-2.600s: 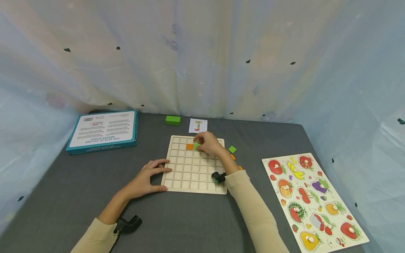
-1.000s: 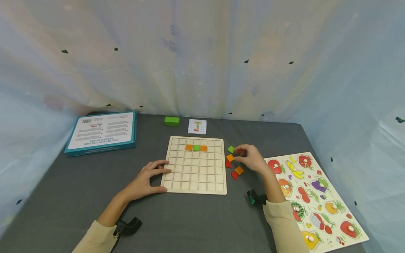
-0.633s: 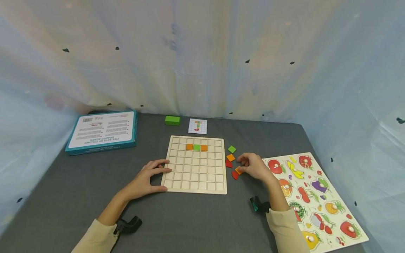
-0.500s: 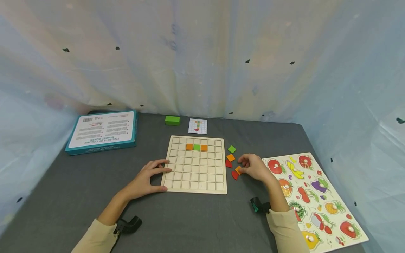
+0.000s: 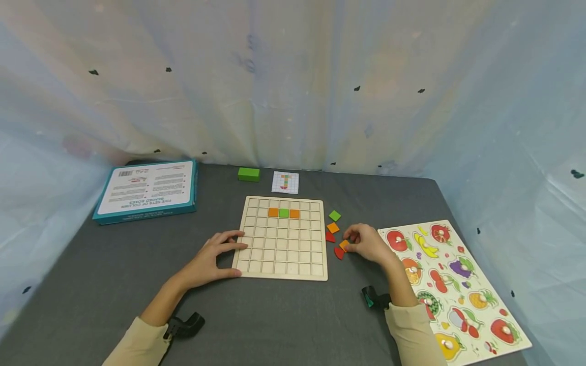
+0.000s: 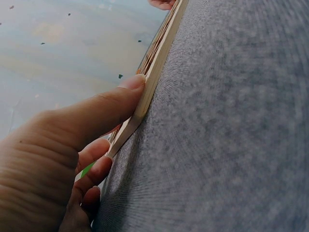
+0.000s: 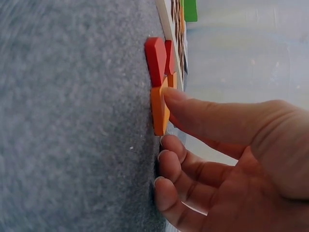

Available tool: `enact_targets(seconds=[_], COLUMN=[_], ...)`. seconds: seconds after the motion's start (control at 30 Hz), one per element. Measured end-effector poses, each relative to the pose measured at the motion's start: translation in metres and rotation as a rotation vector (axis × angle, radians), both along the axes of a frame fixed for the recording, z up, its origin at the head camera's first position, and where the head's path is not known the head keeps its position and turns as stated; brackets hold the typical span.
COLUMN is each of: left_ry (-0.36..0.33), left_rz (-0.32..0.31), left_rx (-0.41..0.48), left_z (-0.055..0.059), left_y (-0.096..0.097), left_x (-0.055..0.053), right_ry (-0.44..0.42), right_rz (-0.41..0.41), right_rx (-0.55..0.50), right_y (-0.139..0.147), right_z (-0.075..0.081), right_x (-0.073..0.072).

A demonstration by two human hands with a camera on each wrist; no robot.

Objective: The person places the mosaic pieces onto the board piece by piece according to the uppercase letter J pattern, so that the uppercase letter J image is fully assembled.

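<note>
The wooden grid board [image 5: 281, 254] lies on the table with an orange, a green [image 5: 284, 213] and an orange square tile in one row. My left hand [image 5: 210, 258] rests at its left side, thumb [image 6: 130, 83] against the near corner, fingers spread along the edge. To the right of the board, my right hand [image 5: 368, 243] pinches an orange square tile [image 7: 158, 113] that is still down on the cloth. Its thumb lies on the tile's upper face; the index fingertip is partly hidden behind the thumb. A red quarter-round tile [image 5: 339, 253] touches or nearly touches that orange one.
Further loose tiles, green [image 5: 335, 216], orange [image 5: 332, 227] and red [image 5: 330, 237], lie along the board's right edge. Behind the board are a pattern card [image 5: 285, 182] and a green block [image 5: 248, 174]. A teal box [image 5: 146, 190] sits far left, a fruit puzzle board [image 5: 453, 290] right.
My right hand has let go of the green tile on the board and moved right, then nearer, to the orange tile. For the last half second it has barely moved. The left hand stays put.
</note>
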State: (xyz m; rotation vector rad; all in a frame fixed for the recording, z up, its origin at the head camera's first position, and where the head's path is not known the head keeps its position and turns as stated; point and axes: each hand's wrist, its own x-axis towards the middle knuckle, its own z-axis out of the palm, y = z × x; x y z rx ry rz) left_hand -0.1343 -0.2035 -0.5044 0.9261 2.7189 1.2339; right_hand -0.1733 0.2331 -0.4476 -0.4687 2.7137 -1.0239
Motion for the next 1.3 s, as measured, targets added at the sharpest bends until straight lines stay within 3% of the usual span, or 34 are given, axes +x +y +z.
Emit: enact_targets(seconds=[1.3], left_ry=[0.017], left_rz=[-0.002], left_rx=[-0.002], left_z=[0.0006], left_y=[0.0005], left_x=[0.001], right_ry=[-0.033], right_rz=[-0.055], right_rx=[0.045], right_y=[0.0017], right_z=[0.0], right_x=[0.005])
